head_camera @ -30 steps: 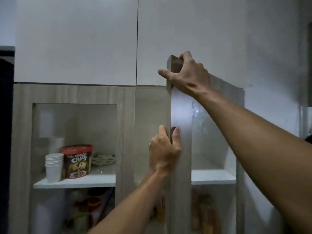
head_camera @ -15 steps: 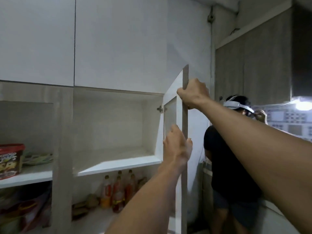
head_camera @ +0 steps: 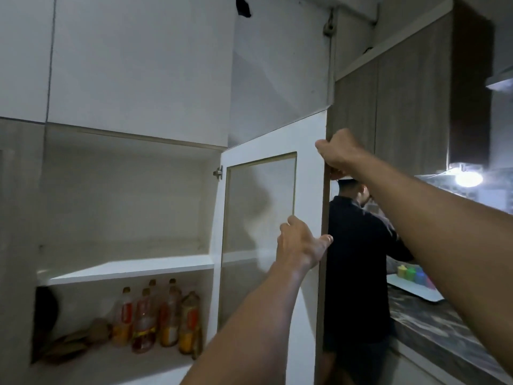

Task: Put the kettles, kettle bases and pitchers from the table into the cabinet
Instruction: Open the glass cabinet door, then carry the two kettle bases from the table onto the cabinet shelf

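Up before me, the white wooden cabinet (head_camera: 125,201) stands with its glass-panelled white door (head_camera: 309,195) wide open. My right hand (head_camera: 337,154) grips the door's outer edge near the top; my left hand (head_camera: 301,245) presses flat, fingers straight, on its frame lower down.

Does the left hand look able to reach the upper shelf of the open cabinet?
Probably yes: the door stands wide open, and nothing lies between the left hand and the shelf.
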